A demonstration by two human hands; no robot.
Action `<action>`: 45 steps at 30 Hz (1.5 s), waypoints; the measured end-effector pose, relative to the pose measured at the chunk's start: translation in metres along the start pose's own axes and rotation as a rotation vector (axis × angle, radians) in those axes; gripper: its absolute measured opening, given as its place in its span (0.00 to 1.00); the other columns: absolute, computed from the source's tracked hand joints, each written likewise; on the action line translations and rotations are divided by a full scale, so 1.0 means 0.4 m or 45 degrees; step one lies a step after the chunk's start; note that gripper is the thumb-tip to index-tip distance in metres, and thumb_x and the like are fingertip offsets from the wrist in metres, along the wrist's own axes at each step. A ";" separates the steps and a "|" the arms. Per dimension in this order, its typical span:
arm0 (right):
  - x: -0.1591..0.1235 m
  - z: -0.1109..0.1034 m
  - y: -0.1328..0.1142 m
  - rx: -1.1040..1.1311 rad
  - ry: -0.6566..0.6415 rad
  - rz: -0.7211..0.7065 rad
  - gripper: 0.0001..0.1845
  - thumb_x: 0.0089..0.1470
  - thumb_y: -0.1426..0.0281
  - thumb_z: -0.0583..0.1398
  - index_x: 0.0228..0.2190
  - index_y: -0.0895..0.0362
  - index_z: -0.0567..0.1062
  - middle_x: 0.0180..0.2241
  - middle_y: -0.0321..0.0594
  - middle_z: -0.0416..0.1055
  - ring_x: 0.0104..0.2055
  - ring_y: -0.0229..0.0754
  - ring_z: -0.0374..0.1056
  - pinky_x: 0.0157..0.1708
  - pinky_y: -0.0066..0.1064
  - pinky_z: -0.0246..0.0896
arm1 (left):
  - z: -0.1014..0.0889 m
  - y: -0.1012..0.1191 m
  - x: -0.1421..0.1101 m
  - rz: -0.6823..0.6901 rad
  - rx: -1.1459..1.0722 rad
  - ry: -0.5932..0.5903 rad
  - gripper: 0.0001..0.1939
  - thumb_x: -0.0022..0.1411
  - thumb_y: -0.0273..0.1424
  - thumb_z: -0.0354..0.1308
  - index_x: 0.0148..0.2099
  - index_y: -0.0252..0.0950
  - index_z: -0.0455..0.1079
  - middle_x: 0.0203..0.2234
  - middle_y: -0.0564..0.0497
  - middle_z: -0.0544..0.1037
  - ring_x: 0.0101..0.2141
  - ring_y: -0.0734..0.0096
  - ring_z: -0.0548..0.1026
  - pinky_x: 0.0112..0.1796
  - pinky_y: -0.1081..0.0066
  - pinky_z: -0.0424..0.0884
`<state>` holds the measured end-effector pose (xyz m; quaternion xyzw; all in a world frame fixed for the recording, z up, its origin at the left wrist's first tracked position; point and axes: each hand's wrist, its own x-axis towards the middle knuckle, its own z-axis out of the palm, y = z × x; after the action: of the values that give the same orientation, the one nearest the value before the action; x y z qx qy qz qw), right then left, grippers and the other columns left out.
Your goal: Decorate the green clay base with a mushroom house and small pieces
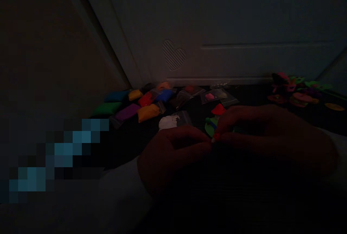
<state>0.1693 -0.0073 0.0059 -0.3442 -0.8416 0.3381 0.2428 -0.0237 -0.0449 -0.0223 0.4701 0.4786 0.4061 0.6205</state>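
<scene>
In dim light my left hand (173, 156) and my right hand (273, 140) meet fingertip to fingertip. Between them is a small red and white piece of modelling clay (216, 136), pinched at its red side by the right fingers and at its white tip by the left. Just behind lies a green clay disc (209, 129) with a blue strip on it, partly covered by my right hand. A red cap-shaped clay piece (218, 109) shows above the right fingers. White clay (168, 122) on an opened bag lies beyond my left hand.
Bags of coloured clay, among them orange (148, 112), purple (128, 112), green (108, 109) and blue (164, 95), lie at the back left of the dark surface. Finished-looking colourful clay shapes (302, 99) sit at the back right. A pale panel (230, 60) with a heart relief stands behind.
</scene>
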 end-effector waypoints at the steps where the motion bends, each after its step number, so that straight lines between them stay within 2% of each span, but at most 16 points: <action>1: 0.001 0.000 -0.001 0.074 -0.025 0.044 0.08 0.49 0.61 0.60 0.30 0.52 0.75 0.32 0.29 0.71 0.33 0.29 0.67 0.32 0.19 0.60 | -0.001 0.006 -0.003 0.104 0.132 0.011 0.02 0.48 0.29 0.64 0.27 0.37 0.75 0.25 0.54 0.75 0.27 0.75 0.71 0.29 0.77 0.64; 4: 0.003 0.002 -0.002 0.207 -0.099 0.149 0.09 0.49 0.62 0.60 0.30 0.54 0.75 0.30 0.31 0.71 0.29 0.28 0.66 0.27 0.17 0.59 | -0.005 0.024 -0.012 0.438 0.544 0.105 0.01 0.46 0.28 0.65 0.26 0.37 0.76 0.27 0.52 0.75 0.30 0.72 0.71 0.32 0.76 0.64; 7: 0.002 0.004 -0.002 0.236 -0.197 0.194 0.10 0.49 0.61 0.60 0.30 0.55 0.74 0.28 0.32 0.69 0.28 0.28 0.65 0.25 0.16 0.58 | -0.006 0.031 -0.016 0.599 0.685 0.102 0.02 0.45 0.29 0.66 0.26 0.38 0.77 0.26 0.52 0.76 0.30 0.71 0.72 0.34 0.75 0.64; 11: -0.001 0.006 -0.001 0.242 -0.236 0.217 0.11 0.49 0.62 0.60 0.30 0.56 0.74 0.28 0.33 0.69 0.29 0.30 0.66 0.26 0.18 0.59 | -0.003 0.029 -0.019 0.624 0.669 0.046 0.02 0.44 0.29 0.66 0.26 0.39 0.77 0.25 0.51 0.76 0.29 0.69 0.72 0.34 0.73 0.65; 18: -0.002 0.012 -0.005 0.233 -0.236 0.198 0.07 0.49 0.65 0.60 0.30 0.54 0.74 0.27 0.30 0.70 0.29 0.27 0.65 0.27 0.14 0.59 | -0.006 0.019 -0.020 0.685 0.749 0.076 0.02 0.45 0.30 0.66 0.26 0.40 0.77 0.26 0.50 0.76 0.29 0.69 0.73 0.33 0.73 0.66; 31: -0.003 0.018 -0.005 0.240 -0.246 0.213 0.07 0.49 0.65 0.60 0.29 0.56 0.73 0.25 0.30 0.70 0.28 0.27 0.65 0.26 0.14 0.59 | -0.002 0.015 -0.023 0.739 0.844 0.108 0.02 0.46 0.31 0.65 0.26 0.39 0.77 0.27 0.49 0.76 0.29 0.69 0.73 0.33 0.73 0.67; 34: 0.000 0.018 -0.005 0.249 -0.243 0.224 0.08 0.49 0.64 0.60 0.29 0.56 0.74 0.25 0.30 0.70 0.27 0.27 0.65 0.25 0.14 0.58 | -0.007 0.010 -0.024 0.806 0.908 0.111 0.03 0.46 0.31 0.65 0.26 0.37 0.77 0.27 0.49 0.76 0.29 0.70 0.73 0.32 0.75 0.68; 39: -0.001 0.012 -0.003 0.369 -0.285 0.343 0.05 0.47 0.67 0.61 0.28 0.55 0.74 0.25 0.29 0.69 0.26 0.26 0.63 0.22 0.13 0.56 | -0.014 0.003 -0.022 1.011 1.010 0.039 0.03 0.47 0.25 0.64 0.29 0.33 0.75 0.28 0.50 0.75 0.30 0.75 0.73 0.33 0.78 0.69; 45: -0.003 0.016 -0.002 0.453 -0.297 0.367 0.05 0.46 0.69 0.62 0.28 0.56 0.73 0.24 0.29 0.68 0.25 0.25 0.62 0.22 0.12 0.56 | -0.010 0.004 -0.020 1.038 1.054 0.059 0.02 0.47 0.24 0.64 0.27 0.31 0.74 0.27 0.50 0.74 0.30 0.78 0.73 0.32 0.81 0.69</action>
<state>0.1655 -0.0114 0.0022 -0.3712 -0.7333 0.5494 0.1503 -0.0293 -0.0514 -0.0193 0.8108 0.3915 0.4015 0.1678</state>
